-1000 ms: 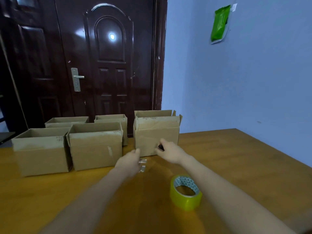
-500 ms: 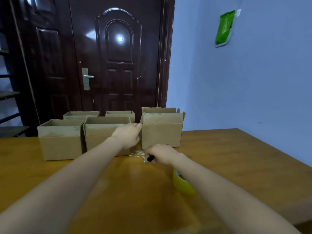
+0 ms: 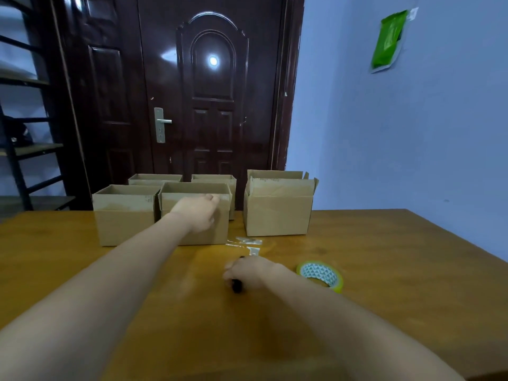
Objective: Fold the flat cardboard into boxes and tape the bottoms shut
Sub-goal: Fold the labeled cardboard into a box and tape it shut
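Note:
Several folded cardboard boxes stand open-topped at the far side of the wooden table (image 3: 384, 270). My left hand (image 3: 198, 213) reaches out in front of the middle front box (image 3: 198, 232), fingers loosely curled near its upper front edge; whether it touches the box I cannot tell. The right box (image 3: 277, 213) stands apart with its flaps up. My right hand (image 3: 247, 272) rests on the table and grips a small black tool (image 3: 237, 285). A roll of yellow-green tape (image 3: 320, 274) lies flat just right of that hand.
Scraps of clear tape (image 3: 248, 243) lie on the table between the boxes and my right hand. A left front box (image 3: 123, 215) and two more boxes behind fill the far left. A dark door and a shelf rack stand beyond the table.
My right hand has pulled back toward me with the black tool, away from the right box. My left hand has lifted from the tape scraps to the middle box front.

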The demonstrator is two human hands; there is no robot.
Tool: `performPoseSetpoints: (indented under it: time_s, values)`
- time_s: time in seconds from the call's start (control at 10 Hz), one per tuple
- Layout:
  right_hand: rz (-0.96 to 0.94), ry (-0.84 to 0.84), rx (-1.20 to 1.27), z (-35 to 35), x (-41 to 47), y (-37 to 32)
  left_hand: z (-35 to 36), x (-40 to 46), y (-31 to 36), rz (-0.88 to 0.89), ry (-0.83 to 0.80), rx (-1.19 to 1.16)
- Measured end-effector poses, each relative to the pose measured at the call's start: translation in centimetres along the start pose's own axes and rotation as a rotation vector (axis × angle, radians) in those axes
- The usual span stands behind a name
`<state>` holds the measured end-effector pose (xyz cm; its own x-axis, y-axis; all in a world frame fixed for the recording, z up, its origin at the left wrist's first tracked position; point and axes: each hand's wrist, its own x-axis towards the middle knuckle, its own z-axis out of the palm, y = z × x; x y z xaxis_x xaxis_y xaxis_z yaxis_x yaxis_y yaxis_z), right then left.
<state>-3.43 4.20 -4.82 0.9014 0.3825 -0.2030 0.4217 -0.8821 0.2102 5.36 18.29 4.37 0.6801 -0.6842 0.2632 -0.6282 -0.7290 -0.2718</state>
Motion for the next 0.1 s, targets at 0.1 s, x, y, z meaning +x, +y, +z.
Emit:
performPoseSetpoints:
  time_s: [0.1]
  values:
    - [0.044,-0.033,0.146,-0.28,-0.14,0.85,0.00,-0.11,-0.34,0.002,0.002,0.001]
